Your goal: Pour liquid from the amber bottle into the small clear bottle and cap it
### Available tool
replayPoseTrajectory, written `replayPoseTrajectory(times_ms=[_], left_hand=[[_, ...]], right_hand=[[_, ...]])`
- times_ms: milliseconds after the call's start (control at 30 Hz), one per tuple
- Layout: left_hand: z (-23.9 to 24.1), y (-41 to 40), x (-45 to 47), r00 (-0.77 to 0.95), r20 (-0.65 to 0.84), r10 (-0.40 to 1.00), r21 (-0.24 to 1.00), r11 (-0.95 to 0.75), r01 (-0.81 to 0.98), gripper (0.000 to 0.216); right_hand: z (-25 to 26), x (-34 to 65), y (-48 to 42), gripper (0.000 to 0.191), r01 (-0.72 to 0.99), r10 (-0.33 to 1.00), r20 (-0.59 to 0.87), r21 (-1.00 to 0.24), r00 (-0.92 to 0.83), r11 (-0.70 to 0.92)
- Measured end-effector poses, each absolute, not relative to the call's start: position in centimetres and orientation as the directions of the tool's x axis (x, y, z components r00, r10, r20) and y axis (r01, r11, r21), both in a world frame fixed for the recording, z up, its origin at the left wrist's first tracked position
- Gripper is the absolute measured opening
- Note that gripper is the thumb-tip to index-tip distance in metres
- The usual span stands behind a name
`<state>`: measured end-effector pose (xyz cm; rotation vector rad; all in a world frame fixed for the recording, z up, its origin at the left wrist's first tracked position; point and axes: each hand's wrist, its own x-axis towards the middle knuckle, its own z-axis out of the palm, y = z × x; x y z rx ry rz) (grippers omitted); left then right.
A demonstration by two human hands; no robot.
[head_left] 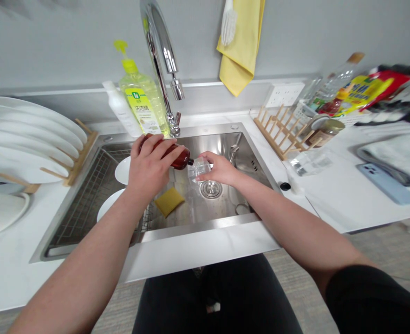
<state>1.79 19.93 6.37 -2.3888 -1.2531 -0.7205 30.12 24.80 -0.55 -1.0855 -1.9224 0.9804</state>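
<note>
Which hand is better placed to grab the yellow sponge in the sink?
Probably the left hand: it sits almost over the yellow sponge, though it grips the brown bottle. The right hand holds the clear cup farther off.

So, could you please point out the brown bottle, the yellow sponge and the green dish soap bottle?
Brown bottle (181,160): head view, on its shoulder.
Yellow sponge (169,202): head view, on its top face.
Green dish soap bottle (142,109): head view, on its label.
</note>
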Motion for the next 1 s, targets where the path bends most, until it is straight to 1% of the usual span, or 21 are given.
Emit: replayPoseTrajectory(times_ms=[167, 267, 367, 533, 767, 1000], left_hand=[[6.7, 19.7, 1.8, 0.509, 0.583, 0.633, -0.147, -0.535, 0.832, 0.055], [6.8, 19.7, 1.8, 0.511, 0.584, 0.631, -0.159, -0.528, 0.834, 0.055], [6.9, 19.7, 1.9, 0.502, 0.588, 0.634, -0.138, -0.533, 0.835, 0.057], [7.2, 19.5, 2.0, 0.503, 0.569, 0.650, -0.100, -0.553, 0.827, 0.053], [7.7, 19.3, 2.4, 0.470, 0.542, 0.696, -0.002, -0.558, 0.830, 0.047], [9.0, 18.9, 2.7, 0.512, 0.518, 0.685, -0.044, -0.576, 0.816, 0.047]], right_hand=[[-0.4, 30.0, 24.7, 0.071, 0.358, 0.894, 0.212, -0.861, -0.394, 0.362], [-0.3, 30.0, 24.6, 0.071, 0.360, 0.895, 0.212, -0.860, -0.391, 0.361], [-0.1, 29.9, 24.5, 0.072, 0.366, 0.898, 0.212, -0.859, -0.385, 0.359], [0.0, 29.9, 24.3, 0.072, 0.364, 0.899, 0.215, -0.859, -0.382, 0.360], [-0.2, 29.9, 24.4, 0.071, 0.357, 0.894, 0.235, -0.855, -0.381, 0.377], [-0.1, 29.7, 24.4, 0.073, 0.326, 0.892, 0.253, -0.865, -0.374, 0.382]])
